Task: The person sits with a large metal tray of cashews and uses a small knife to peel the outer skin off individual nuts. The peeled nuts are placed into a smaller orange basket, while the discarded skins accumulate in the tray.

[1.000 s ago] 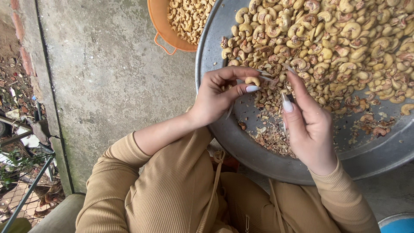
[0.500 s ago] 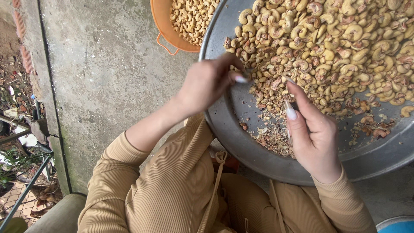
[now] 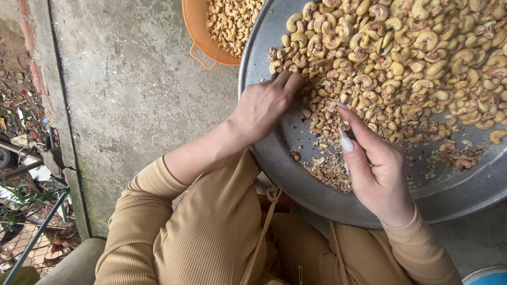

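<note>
A wide grey metal tray holds a big heap of cashew nuts, many still with brown skin. My left hand lies palm down at the heap's near-left edge, fingertips on the nuts; its underside is hidden. My right hand rests over the tray's near side. It pinches a small thin blade between thumb and forefinger, tip pointing at the heap. Brown skin scraps and crumbs lie on the tray between my hands.
An orange plastic basket with pale peeled cashews stands on the concrete floor beyond the tray's left rim. Bricks, dirt and wire mesh run along the left. A blue rim shows at bottom right. My tan sleeves and lap fill the foreground.
My left hand held a nut near the blade a second ago, then swung away to the heap's left edge and now rests on the nuts. My right hand has stayed in place.
</note>
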